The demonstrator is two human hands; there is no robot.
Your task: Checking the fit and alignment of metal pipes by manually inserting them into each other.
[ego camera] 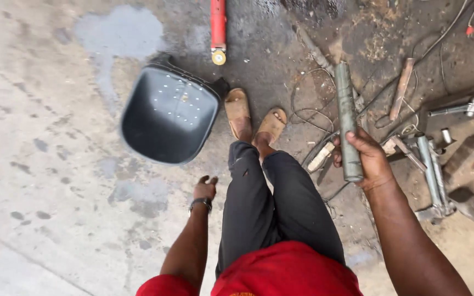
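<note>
Two bare hands show in the downward head view over a stained concrete floor [39, 164]. The right hand [364, 159] is wrapped firmly around a grey metal cylinder [347, 118], gripping it near its lower end so that the long upper part juts forward and away from the body, over a tangle of thin wires [308, 109] lying on the dark, oily ground. The left hand [204, 188] hangs loose beside the left leg, fingers gently curled and holding nothing; a dark wristband [201, 203] circles its wrist. Between the arms the person's dark trousers [270, 208] and red shirt [281, 274] fill the lower middle, with two tan sandals [253, 119] on the floor ahead. Just left of the sandals, touching or nearly touching the nearer one, a dark grey moulded seat shell [168, 118] lies on the floor with its hollow facing up and small holes dotting its middle. Beyond it, at the top edge, a red tube with a yellowish end cap [218, 27] lies pointing toward the feet. To the right of the cylinder, a scatter of metal rods and pipes [432, 164] rests on the dirty ground, along with a rusty bar [401, 87].
</note>
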